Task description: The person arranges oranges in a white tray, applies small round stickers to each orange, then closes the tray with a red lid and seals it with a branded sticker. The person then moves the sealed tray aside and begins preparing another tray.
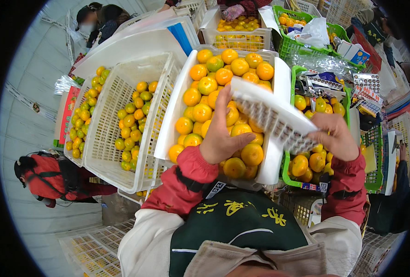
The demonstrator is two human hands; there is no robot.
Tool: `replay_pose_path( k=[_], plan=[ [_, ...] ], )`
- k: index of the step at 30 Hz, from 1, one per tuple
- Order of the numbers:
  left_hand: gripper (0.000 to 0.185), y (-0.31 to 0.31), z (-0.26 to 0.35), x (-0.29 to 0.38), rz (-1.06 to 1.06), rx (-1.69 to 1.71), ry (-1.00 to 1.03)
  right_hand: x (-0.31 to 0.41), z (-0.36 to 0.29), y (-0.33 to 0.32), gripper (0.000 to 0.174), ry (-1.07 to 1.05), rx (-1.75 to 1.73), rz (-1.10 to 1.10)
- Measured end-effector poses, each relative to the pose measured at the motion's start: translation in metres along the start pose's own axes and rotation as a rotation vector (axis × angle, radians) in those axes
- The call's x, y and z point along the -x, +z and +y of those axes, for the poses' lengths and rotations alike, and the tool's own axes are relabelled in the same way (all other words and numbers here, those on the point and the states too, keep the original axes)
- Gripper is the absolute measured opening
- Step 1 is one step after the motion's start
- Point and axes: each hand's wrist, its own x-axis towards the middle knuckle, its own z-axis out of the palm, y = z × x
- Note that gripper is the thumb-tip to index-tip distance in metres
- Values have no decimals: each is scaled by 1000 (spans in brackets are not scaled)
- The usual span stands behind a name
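Note:
My right hand (338, 135) grips the lower right end of a white sheet of dark stickers (277, 117), which is blurred and tilted over the fruit. My left hand (224, 133) is at the sheet's other end, thumb and fingers spread, with the fingertips by its upper left edge; whether they touch it I cannot tell. Beneath both is a crate lined with white sheeting (175, 104), heaped with orange and green-tinged mandarins (202, 112). The sheet and my left hand hide some of that fruit. Below my right hand, a green basket (286, 169) holds more mandarins (300, 165).
On the left stand white plastic crates (102, 110) with small mandarins (130, 121). Sticker sheets (366, 90) and clear plastic wrap (324, 65) lie at the right. A gloved hand (233, 12) rests in a far crate (241, 36). A person in red (49, 175) is at the left.

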Motion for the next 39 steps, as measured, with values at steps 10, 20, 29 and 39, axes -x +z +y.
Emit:
replay_pose_path(
  k=[10,20,29,39],
  plan=[
    [80,-92,-10,64,-100,507,-332,9,-14,84,8,405,-295,-65],
    [37,-131,-26,100,-112,534,-303,-20,-18,138,13,491,-216,34],
    [26,-126,-38,116,-5,463,-290,-58,-58,220,64,-53,593,197],
    [16,-110,-22,105,137,279,-277,-56,-30,203,11,134,112,-8]
  ],
)
